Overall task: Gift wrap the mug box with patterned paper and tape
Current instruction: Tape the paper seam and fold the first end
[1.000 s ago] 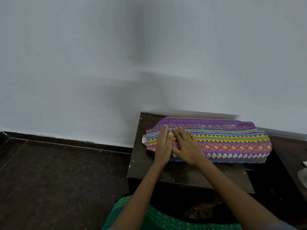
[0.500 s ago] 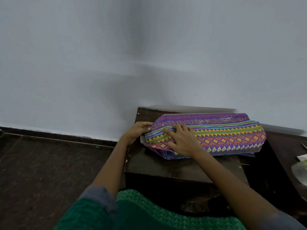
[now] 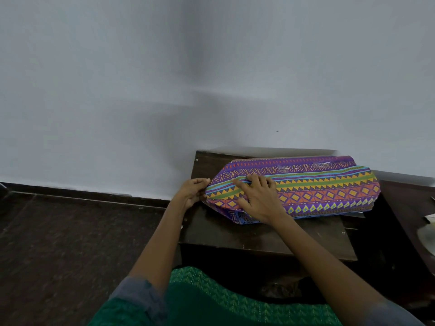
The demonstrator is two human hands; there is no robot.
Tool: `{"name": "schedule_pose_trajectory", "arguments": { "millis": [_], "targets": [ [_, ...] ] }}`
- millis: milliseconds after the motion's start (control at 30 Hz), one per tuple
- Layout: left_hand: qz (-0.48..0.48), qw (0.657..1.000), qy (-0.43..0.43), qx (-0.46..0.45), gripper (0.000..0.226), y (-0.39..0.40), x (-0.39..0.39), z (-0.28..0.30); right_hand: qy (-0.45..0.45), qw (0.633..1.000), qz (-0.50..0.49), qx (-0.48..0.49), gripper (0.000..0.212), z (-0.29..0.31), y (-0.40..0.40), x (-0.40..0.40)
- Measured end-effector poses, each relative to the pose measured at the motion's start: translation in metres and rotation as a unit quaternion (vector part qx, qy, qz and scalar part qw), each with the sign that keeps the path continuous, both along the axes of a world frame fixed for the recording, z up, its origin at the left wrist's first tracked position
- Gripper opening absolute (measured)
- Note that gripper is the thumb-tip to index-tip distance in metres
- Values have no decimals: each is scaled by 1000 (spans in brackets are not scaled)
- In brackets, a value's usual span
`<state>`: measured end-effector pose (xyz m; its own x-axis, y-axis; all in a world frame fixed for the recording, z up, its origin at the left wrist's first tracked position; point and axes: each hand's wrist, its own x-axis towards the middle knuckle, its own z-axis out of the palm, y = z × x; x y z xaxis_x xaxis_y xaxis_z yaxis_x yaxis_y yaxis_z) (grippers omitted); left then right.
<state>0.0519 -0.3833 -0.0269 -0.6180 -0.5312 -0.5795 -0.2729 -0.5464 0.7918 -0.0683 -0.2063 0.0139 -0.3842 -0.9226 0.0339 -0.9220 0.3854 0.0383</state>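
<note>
The mug box is hidden inside the patterned paper (image 3: 324, 189), a purple, orange and green wrap lying lengthwise on a dark wooden table (image 3: 259, 236). Clear tape (image 3: 322, 164) glints along the paper's far seam. My left hand (image 3: 191, 191) pinches the folded flap at the parcel's left end. My right hand (image 3: 256, 198) lies spread flat on top of the left part of the parcel, pressing the paper down. The right end of the wrap tapers to a folded point.
A pale wall rises directly behind the table. Dark floor (image 3: 70, 243) spreads to the left. A second dark surface at the right edge bears a pale object (image 3: 429, 231). My green garment (image 3: 211, 302) fills the bottom.
My left hand left the top of the parcel and moved to its left end, gripping the flap. The right hand stayed pressing on top. The view shifted slightly.
</note>
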Motion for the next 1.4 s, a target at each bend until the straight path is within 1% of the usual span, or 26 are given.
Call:
{"name": "schedule_pose_trajectory", "arguments": {
  "millis": [100, 167, 200, 333, 600, 733, 800, 967, 1033, 1167, 1267, 1333, 1400],
  "targets": [
    [38, 998, 8, 53, 27, 5, -1, 3, -10, 1000, -5, -6, 76, -1, 0, 0],
    [60, 995, 2, 86, 29, 7, -4, 5, -14, 1000, -9, -11, 75, -1, 0, 0],
    [65, 994, -9, 83, 29, 9, -6, 6, -15, 1000, -10, -12, 74, -2, 0, 0],
    [53, 997, -58, -6, 27, 14, -10, 9, -21, 1000, -13, -17, 72, -3, 0, -1],
    [45, 993, -59, -92, 25, 23, -4, 5, -21, 999, -13, -20, 73, -3, 1, 1],
    [11, 992, -48, -115, 26, 25, -1, 7, -21, 1000, -13, -19, 74, -2, 2, 1],
    [-15, 988, -46, -148, 25, 25, 0, 5, -18, 1000, -14, -15, 75, -2, 2, 2],
    [-75, 958, -62, -270, 26, 21, -5, -1, -34, 999, -15, -17, 77, 1, 2, 3],
    [-115, 939, -76, -315, 26, 17, -6, -2, -33, 999, -13, -13, 76, 1, 2, 3],
    [-219, 870, -123, -424, 27, 5, -10, -3, -38, 999, -14, -23, 69, -1, 1, 4],
    [-247, 828, -152, -480, 25, -1, -14, -2, -38, 999, -25, -24, 69, -2, -2, 10],
    [-245, 815, -156, -501, 26, -1, -16, -4, -42, 999, -29, -12, 74, -1, -4, 14],
    [-233, 818, -150, -505, 26, 2, -17, -7, -31, 999, -31, 9, 77, 2, -5, 17]
  ]
}}
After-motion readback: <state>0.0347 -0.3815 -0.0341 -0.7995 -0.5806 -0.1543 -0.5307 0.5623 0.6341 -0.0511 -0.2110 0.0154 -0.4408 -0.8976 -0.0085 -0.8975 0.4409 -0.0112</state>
